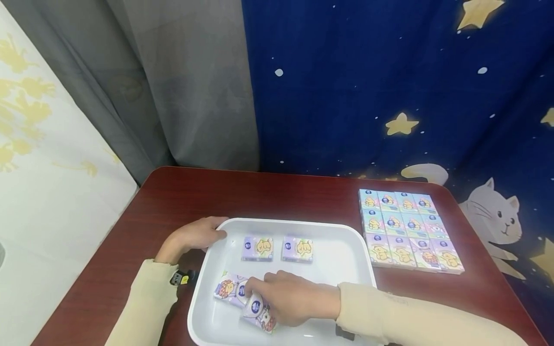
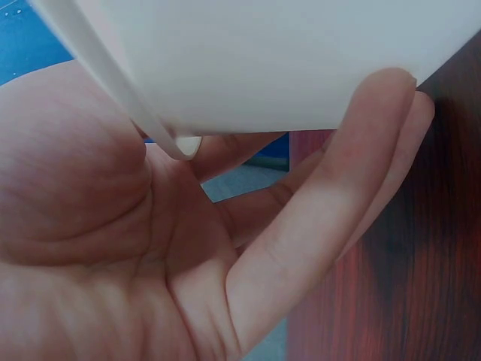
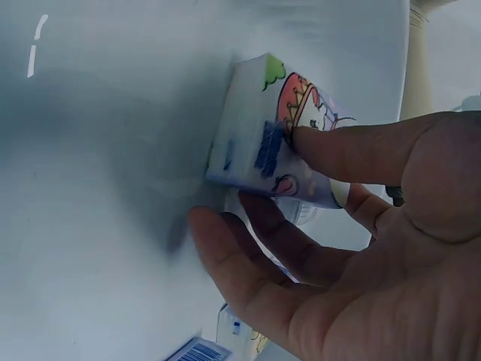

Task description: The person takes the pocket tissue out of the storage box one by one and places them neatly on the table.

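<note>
My left hand (image 1: 196, 238) grips the white plastic tray (image 1: 337, 252) at its far left corner. In the left wrist view, the fingers lie along the outside of the tray's wall (image 2: 263, 68), under the rim. Inside the tray, my right hand (image 1: 294, 295) pinches a small purple tissue pack (image 1: 261, 315) between thumb and fingers. The right wrist view shows this pack (image 3: 259, 150) tilted, with a cartoon print. Another tissue pack (image 1: 229, 288) lies just left of it, partly covered by the fingers. Two more packs, a left one (image 1: 258, 249) and a right one (image 1: 297, 249), lie nearer the far wall.
Right of the tray, a block of several tissue packs (image 1: 404, 230) lies in tidy rows on the dark red table (image 1: 277, 194). Behind the table hang a grey curtain (image 1: 199, 96) and a blue star-patterned curtain (image 1: 346, 105). A white patterned cloth (image 1: 52, 202) borders the left side.
</note>
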`<state>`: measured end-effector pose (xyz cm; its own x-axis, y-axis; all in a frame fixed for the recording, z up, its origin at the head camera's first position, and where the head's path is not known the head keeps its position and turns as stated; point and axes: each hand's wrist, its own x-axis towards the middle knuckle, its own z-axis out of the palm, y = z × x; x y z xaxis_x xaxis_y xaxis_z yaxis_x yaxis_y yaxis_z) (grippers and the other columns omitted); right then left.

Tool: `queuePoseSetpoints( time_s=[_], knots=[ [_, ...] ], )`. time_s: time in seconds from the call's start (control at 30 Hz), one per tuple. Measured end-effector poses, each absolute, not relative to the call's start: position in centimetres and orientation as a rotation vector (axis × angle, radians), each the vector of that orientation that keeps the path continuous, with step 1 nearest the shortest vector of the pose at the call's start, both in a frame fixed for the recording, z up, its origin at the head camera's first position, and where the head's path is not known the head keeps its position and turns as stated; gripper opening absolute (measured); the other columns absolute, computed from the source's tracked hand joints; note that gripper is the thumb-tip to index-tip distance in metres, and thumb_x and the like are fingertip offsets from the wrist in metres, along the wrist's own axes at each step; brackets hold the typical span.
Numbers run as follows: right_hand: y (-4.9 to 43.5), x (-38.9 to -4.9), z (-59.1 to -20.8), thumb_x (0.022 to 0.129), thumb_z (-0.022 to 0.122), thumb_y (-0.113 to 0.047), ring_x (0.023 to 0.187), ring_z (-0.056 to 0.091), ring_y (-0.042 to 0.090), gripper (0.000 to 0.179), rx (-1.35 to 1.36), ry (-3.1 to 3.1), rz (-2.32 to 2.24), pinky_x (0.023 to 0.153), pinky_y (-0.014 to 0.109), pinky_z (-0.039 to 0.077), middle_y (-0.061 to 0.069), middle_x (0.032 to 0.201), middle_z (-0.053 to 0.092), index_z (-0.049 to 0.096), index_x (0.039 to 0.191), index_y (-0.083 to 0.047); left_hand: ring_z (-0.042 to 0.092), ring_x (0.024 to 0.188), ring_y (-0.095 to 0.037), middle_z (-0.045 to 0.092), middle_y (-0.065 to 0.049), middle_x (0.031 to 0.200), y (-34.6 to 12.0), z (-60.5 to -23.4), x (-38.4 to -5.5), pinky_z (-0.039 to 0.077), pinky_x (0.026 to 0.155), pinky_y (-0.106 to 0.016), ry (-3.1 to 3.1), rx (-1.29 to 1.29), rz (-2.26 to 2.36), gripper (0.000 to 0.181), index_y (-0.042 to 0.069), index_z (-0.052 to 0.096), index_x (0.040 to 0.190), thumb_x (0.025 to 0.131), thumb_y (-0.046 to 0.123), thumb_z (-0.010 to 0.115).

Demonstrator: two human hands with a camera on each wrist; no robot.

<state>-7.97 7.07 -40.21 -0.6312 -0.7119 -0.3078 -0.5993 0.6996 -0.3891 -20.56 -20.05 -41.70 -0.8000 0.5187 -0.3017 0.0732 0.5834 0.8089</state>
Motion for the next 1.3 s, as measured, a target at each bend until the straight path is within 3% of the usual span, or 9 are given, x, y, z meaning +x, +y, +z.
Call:
queuePoseSetpoints(
  time_s=[0.27, 0.43, 0.7, 0.87, 1.0, 1.3],
  knots=[
    [7.5, -7.9, -39.9, 0.1, 0.074, -0.005, 0.075, 0.051, 0.004, 0.049, -0.974, 2.413, -0.442, 0.069, 0.021, 0.046, -0.011, 0.091, 0.051, 0.055, 0.13, -0.039, 0.077, 0.084, -0.027, 0.076, -0.013, 0.108, -20.1, -41.9, -20.6, 0.068, 0.071, -0.045, 2.29, 0.478, 1.156, 0.035, 0.002, 0.064, 0.142, 0.107, 0.006, 0.062],
    [8.7, -8.0, -39.4, 0.096, 0.073, -0.003, 0.075, 0.051, 0.004, 0.05, -0.945, 2.399, -0.542, 0.069, 0.022, 0.045, -0.011, 0.091, 0.05, 0.061, 0.126, -0.04, 0.077, 0.084, -0.027, 0.076, -0.013, 0.108, -20.1, -41.9, -20.7, 0.068, 0.071, -0.045, 2.284, 0.482, 1.157, 0.035, 0.002, 0.064, 0.142, 0.107, 0.006, 0.061],
    [11.2, -8.7, -38.1, 0.092, 0.077, -0.003, 0.084, 0.053, 0.002, 0.047, -0.948, 2.351, -0.749, 0.079, 0.023, 0.048, -0.016, 0.091, 0.055, 0.07, 0.126, -0.034, 0.077, 0.084, -0.027, 0.076, -0.012, 0.107, -20.1, -41.9, -20.7, 0.067, 0.071, -0.044, 2.288, 0.472, 1.149, 0.035, 0.001, 0.064, 0.141, 0.106, 0.006, 0.06],
    [12.9, -8.9, -37.5, 0.092, 0.08, -0.006, 0.088, 0.059, 0.002, 0.044, -0.903, 2.342, -0.877, 0.084, 0.025, 0.054, -0.018, 0.102, 0.063, 0.072, 0.127, -0.031, 0.077, 0.084, -0.027, 0.076, -0.012, 0.107, -20.0, -41.9, -20.7, 0.067, 0.071, -0.043, 2.288, 0.468, 1.149, 0.036, 0.001, 0.063, 0.142, 0.107, 0.006, 0.06],
    [14.6, -8.9, -37.3, 0.093, 0.08, -0.007, 0.087, 0.064, 0.003, 0.043, -0.861, 2.324, -1.009, 0.083, 0.027, 0.058, -0.014, 0.11, 0.067, 0.072, 0.131, -0.026, 0.077, 0.084, -0.027, 0.076, -0.012, 0.108, -20.0, -41.8, -20.7, 0.067, 0.071, -0.044, 2.284, 0.461, 1.151, 0.037, 0.001, 0.062, 0.143, 0.107, 0.006, 0.06],
    [19.0, -7.9, -37.6, 0.097, 0.083, -0.013, 0.09, 0.07, 0.011, 0.042, -0.769, 2.341, -1.266, 0.081, 0.032, 0.063, -0.004, 0.105, 0.07, 0.071, 0.135, -0.022, 0.077, 0.084, -0.027, 0.076, -0.013, 0.108, -20.0, -41.9, -20.7, 0.067, 0.07, -0.044, 2.278, 0.456, 1.149, 0.038, 0.0, 0.062, 0.144, 0.107, 0.005, 0.059]
  ],
)
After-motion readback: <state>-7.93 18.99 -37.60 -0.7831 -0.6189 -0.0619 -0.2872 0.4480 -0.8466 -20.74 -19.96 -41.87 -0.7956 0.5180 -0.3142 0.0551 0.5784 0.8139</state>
